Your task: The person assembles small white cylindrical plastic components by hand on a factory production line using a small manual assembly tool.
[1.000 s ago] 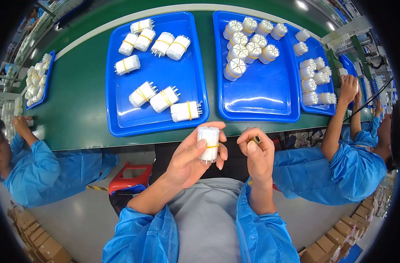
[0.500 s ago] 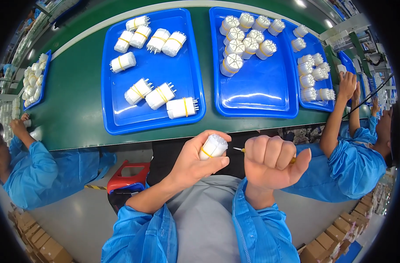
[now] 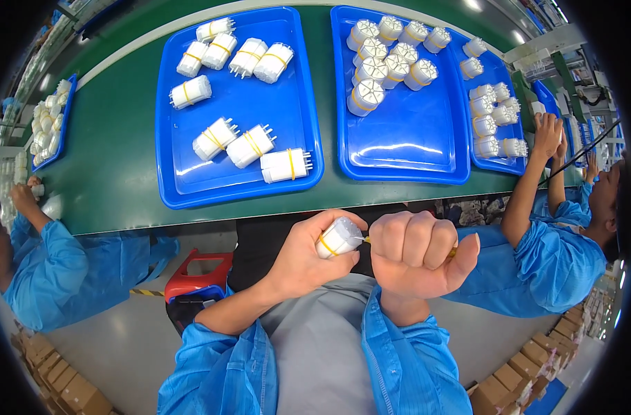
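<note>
Blue trays (image 3: pixel 260 107) line the green bench (image 3: pixel 115 149); the left hand (image 3: pixel 296 254) grips a white cylinder (image 3: pixel 337 239), the right hand (image 3: pixel 419 252) apparently a tool (image 3: pixel 366 239).

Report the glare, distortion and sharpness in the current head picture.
Head view: white glare streaks the floor of the large blue rectangular plastic tray right of centre; head view: the far edge of the long green table bows into an arch; head view: the white cylinder with a yellow band, in the bare left hand, looks reasonably sharp.
</note>
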Demonstrator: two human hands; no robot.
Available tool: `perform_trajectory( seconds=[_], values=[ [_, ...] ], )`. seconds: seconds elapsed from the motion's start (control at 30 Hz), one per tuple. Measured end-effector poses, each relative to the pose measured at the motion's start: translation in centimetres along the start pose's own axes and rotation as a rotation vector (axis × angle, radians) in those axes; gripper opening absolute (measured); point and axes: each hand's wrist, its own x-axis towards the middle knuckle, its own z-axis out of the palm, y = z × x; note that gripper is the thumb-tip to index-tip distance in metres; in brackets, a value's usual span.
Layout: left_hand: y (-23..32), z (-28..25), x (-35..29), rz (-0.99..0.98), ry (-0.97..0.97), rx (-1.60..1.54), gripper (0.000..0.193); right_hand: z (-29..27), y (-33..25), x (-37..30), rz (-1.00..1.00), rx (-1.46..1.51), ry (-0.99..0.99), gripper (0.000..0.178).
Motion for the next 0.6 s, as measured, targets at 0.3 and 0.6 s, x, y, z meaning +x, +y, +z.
perform_trajectory(
  seconds=[0.3,0.6],
  values=[
    [0.07,0.17,-0.03,-0.02,-0.018,-0.017,0.033,0.05,-0.42,-0.17,0.012,-0.015,-0.014,0.058],
    [-0.02,0.27,0.04,0.004,-0.003,0.046,0.032,0.22,-0.23,-0.25,0.023,-0.029,0.011,0.058]
  ],
)
